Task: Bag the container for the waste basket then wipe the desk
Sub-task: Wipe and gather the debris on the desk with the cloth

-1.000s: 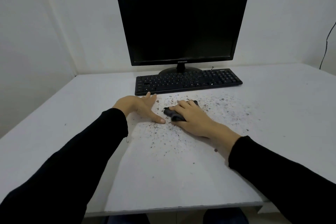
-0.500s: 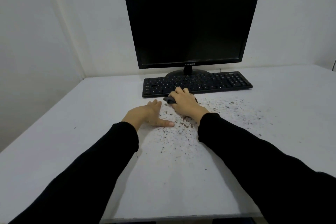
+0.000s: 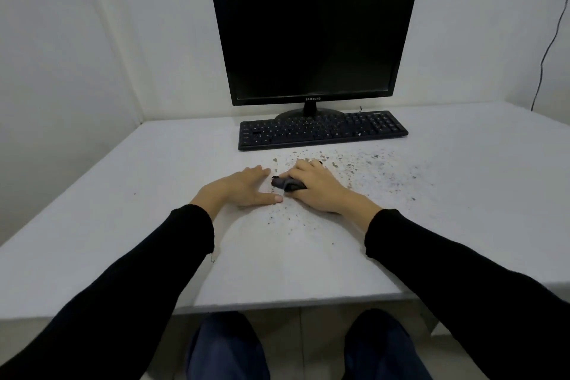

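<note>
The white desk carries a scatter of dark crumbs in front of the keyboard, spreading toward the right and toward me. My right hand presses a small dark grey cloth flat on the desk in the middle of the crumbs. Only the cloth's left end shows from under the fingers. My left hand lies flat on the desk just left of the cloth, fingers apart, thumb stretched toward it. No container, bag or waste basket is in view.
A black keyboard lies just beyond the hands, with a black monitor standing behind it. White walls close the back and left. A dark cable hangs at the far right. My knees show under the desk's near edge.
My right hand with the cloth went up to the keyboard's front edge, then came back toward me and left beside my left hand. The left hand stayed flat in place.
</note>
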A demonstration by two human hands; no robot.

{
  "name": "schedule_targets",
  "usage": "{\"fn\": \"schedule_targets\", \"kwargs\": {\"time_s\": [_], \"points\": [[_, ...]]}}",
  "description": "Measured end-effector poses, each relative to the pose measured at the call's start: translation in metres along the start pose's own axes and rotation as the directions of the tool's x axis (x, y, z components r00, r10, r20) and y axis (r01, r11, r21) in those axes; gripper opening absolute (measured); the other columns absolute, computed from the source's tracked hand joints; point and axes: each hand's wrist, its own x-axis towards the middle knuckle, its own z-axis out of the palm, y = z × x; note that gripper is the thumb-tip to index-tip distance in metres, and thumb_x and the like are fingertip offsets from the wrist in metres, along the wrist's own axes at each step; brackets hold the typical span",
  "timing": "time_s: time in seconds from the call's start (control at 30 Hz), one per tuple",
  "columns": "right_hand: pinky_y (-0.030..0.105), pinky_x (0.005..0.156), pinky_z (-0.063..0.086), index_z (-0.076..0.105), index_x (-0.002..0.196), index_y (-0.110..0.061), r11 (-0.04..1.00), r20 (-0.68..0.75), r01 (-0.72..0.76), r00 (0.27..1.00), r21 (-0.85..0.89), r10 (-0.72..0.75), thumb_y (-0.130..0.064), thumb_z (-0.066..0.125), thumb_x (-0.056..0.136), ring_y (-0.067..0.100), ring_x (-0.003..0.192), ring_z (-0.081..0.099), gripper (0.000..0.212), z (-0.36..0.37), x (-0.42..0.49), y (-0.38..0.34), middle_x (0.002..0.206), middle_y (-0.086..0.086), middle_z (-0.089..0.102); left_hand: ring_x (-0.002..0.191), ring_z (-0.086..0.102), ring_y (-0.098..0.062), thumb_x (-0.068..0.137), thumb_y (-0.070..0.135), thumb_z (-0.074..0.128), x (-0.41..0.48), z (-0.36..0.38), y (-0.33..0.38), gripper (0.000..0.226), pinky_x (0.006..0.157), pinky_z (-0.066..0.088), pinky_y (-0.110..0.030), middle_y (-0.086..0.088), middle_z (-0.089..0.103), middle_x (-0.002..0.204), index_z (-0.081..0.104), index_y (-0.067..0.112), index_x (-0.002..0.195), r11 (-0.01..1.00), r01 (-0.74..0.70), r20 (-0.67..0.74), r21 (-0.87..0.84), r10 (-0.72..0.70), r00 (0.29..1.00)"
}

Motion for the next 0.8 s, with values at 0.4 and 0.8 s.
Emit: {"fn": "schedule_targets", "kwargs": {"time_s": [0.4,0.8], "points": [[0.033,0.088,0.033,0.054,0.126,-0.030,0.986,0.101,0.152,0.982,0.064,-0.158,-0.034,0.054,0.090,0.013,0.104,0.037,0.036,-0.018,-0.122,-0.029,0.114,-0.008,0.049,0.148,0.002,-0.011,0.090,0.054,0.049,-0.031,0.027,-0.022,0.069,0.117,0.002,-0.029,0.007,0.008,0.161,0.021,0.034,0.150,0.970,-0.100,-0.094,-0.222,0.081,0.992],[0.044,0.100,0.034,0.059,0.122,-0.025,0.992,-0.012,-0.130,0.991,0.009,0.130,-0.035,0.056,0.094,0.023,0.114,0.039,0.030,-0.012,0.001,0.014,0.120,0.002,0.051,0.148,0.003,-0.009,0.088,0.057,0.050,-0.022,0.032,-0.030,0.066,0.121,0.004,-0.039,0.010,0.011,0.160,0.027,0.039,0.147,0.950,-0.111,-0.132,-0.290,0.075,0.988]]}}
